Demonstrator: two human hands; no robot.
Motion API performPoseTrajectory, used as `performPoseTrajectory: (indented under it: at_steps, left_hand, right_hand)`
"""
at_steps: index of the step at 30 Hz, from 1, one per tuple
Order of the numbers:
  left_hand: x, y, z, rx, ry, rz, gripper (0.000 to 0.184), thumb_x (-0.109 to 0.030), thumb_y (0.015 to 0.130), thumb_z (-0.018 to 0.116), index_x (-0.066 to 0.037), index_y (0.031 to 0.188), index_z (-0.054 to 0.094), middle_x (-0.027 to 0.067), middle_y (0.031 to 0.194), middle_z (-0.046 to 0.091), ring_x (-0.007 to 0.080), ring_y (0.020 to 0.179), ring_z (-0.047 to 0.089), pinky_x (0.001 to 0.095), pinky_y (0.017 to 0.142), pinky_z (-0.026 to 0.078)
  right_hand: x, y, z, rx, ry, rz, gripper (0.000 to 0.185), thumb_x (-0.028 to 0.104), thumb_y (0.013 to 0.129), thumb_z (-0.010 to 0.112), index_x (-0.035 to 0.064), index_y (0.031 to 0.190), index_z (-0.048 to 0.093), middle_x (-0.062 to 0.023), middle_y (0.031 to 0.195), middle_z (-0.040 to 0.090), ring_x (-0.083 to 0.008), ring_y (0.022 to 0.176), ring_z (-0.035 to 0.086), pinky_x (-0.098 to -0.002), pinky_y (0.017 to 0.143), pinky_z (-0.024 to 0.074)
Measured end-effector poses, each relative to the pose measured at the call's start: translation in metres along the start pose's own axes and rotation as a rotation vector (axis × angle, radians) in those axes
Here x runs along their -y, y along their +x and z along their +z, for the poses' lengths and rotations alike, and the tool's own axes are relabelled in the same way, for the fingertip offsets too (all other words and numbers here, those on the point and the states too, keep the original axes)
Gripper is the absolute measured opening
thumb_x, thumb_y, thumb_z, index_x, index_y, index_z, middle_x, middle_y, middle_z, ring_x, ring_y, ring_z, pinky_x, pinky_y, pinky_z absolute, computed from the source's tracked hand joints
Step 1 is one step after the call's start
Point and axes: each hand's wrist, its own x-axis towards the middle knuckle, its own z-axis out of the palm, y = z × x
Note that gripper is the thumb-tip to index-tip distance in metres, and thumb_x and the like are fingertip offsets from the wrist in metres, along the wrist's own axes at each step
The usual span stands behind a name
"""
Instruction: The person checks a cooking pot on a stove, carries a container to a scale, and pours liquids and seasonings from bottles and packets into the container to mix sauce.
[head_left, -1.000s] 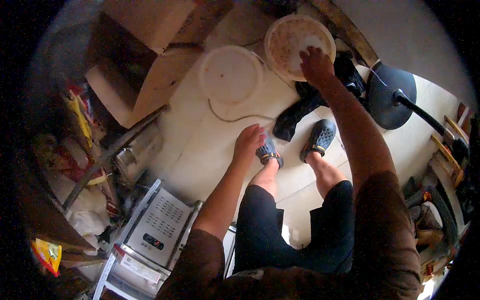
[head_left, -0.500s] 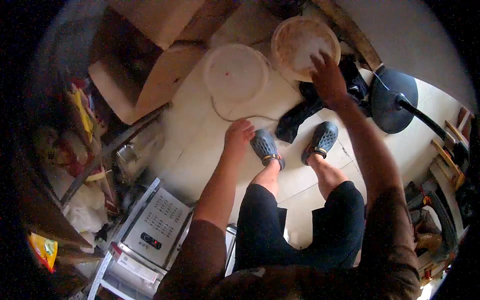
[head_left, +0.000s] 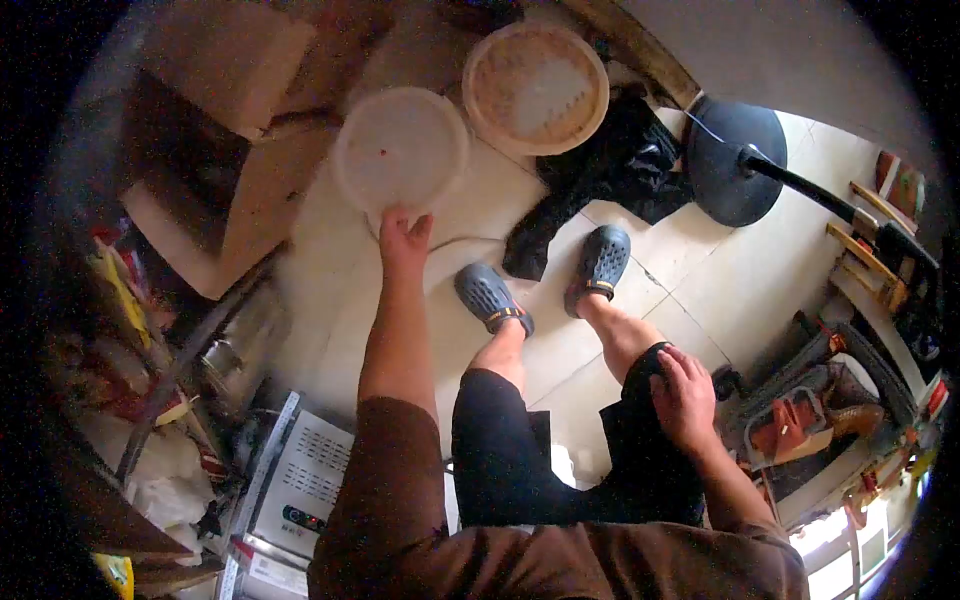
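Note:
My left hand (head_left: 405, 240) is at the near rim of a round translucent plastic tub (head_left: 400, 145) with a small red spot. Its fingers are bent against that rim, and the thumb stands a little apart. Whether the tub is deep or flat like a lid, I cannot tell. Lying flat over the knee of my dark shorts, my right hand (head_left: 685, 395) holds nothing, fingers stretched out. Just right of the tub is a second round plastic tub (head_left: 535, 88), cream-rimmed, with brown stains and pale residue inside.
Black cloth (head_left: 600, 170) lies on the tiles beyond my clogs (head_left: 495, 298). A thin cord (head_left: 465, 239) curves near the tub. To the right stands a round black base (head_left: 735, 160) with a pole. An open cardboard box (head_left: 265, 205) and a white metal appliance (head_left: 305, 480) are at left.
My right hand has left the stained tub and come back to my knee. My left hand has reached forward to the translucent tub's rim. The view has shifted right.

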Motion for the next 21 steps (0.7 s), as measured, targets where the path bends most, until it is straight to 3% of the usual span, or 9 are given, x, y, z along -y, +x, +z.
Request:
performPoseTrajectory:
  at_steps: [2, 3, 5, 7, 10, 13, 21]
  left_hand:
    - [-0.002, 0.004, -0.012, 0.018, 0.080, 0.051, 0.023, -0.016, 0.080, 0.060, -0.005, 0.099, 0.053, 0.0066, 0.100, 0.055, 0.0280, 0.089, 0.056, 0.0389, 0.075, 0.051]
    - [0.001, 0.007, -0.035, 0.007, 0.384, 0.220, 0.025, -0.017, 0.081, 0.061, -0.004, 0.100, 0.052, 0.0074, 0.100, 0.055, 0.0275, 0.088, 0.057, 0.0375, 0.075, 0.051]
    - [-0.008, -0.019, -0.035, 0.004, 0.689, 0.394, 0.027, -0.017, 0.081, 0.061, -0.003, 0.102, 0.052, 0.0081, 0.099, 0.056, 0.0269, 0.087, 0.058, 0.0361, 0.075, 0.052]
    - [-0.034, -0.084, 0.001, 0.011, 0.479, 0.147, 0.029, -0.016, 0.079, 0.061, -0.005, 0.104, 0.051, 0.0074, 0.098, 0.057, 0.0234, 0.087, 0.059, 0.0332, 0.072, 0.053]
    - [-0.059, -0.139, 0.028, -0.087, 0.269, -0.004, 0.031, -0.014, 0.077, 0.060, -0.008, 0.106, 0.050, 0.0063, 0.097, 0.058, 0.0213, 0.084, 0.060, 0.0328, 0.070, 0.054]
    - [-0.074, -0.190, 0.079, -0.062, 0.314, 0.009, 0.031, -0.012, 0.076, 0.059, -0.011, 0.106, 0.050, 0.0049, 0.095, 0.059, 0.0204, 0.081, 0.061, 0.0329, 0.066, 0.054]
    - [-0.023, -0.163, 0.189, 0.169, 0.293, -0.127, 0.023, -0.013, 0.083, 0.053, -0.008, 0.105, 0.049, 0.0082, 0.094, 0.058, 0.0232, 0.078, 0.062, 0.0339, 0.067, 0.055]
  right_hand:
    - [0.006, 0.005, 0.003, -0.036, -0.046, -0.013, 0.029, 0.013, 0.080, 0.058, 0.0031, 0.107, 0.056, -0.0158, 0.113, 0.057, -0.0344, 0.100, 0.055, -0.0409, 0.083, 0.0452]
    - [0.005, 0.004, 0.005, -0.037, -0.039, -0.009, 0.029, 0.013, 0.080, 0.058, 0.0031, 0.107, 0.056, -0.0158, 0.113, 0.057, -0.0344, 0.100, 0.055, -0.0409, 0.083, 0.0452]
    - [0.001, 0.002, 0.007, -0.019, 0.027, 0.037, 0.026, 0.012, 0.079, 0.058, 0.0035, 0.104, 0.057, -0.0147, 0.107, 0.059, -0.0337, 0.094, 0.056, -0.0409, 0.082, 0.0456]
    - [-0.004, -0.002, 0.010, -0.009, 0.037, 0.054, 0.023, 0.012, 0.078, 0.058, 0.0037, 0.100, 0.058, -0.0141, 0.103, 0.060, -0.0333, 0.092, 0.057, -0.0412, 0.081, 0.0458]
    - [-0.004, -0.011, 0.015, 0.013, 0.033, 0.055, 0.018, 0.013, 0.077, 0.058, 0.0040, 0.092, 0.059, -0.0136, 0.097, 0.062, -0.0329, 0.089, 0.057, -0.0418, 0.078, 0.0465]
    - [-0.006, -0.020, 0.024, 0.033, -0.009, 0.033, 0.014, 0.014, 0.077, 0.056, 0.0048, 0.087, 0.060, -0.0136, 0.093, 0.062, -0.0333, 0.086, 0.058, -0.0426, 0.075, 0.0470]
    - [-0.014, -0.038, 0.033, 0.099, -0.050, 0.110, 0.011, 0.014, 0.076, 0.056, 0.0062, 0.082, 0.060, -0.0111, 0.089, 0.062, -0.0317, 0.085, 0.058, -0.0420, 0.073, 0.0477]
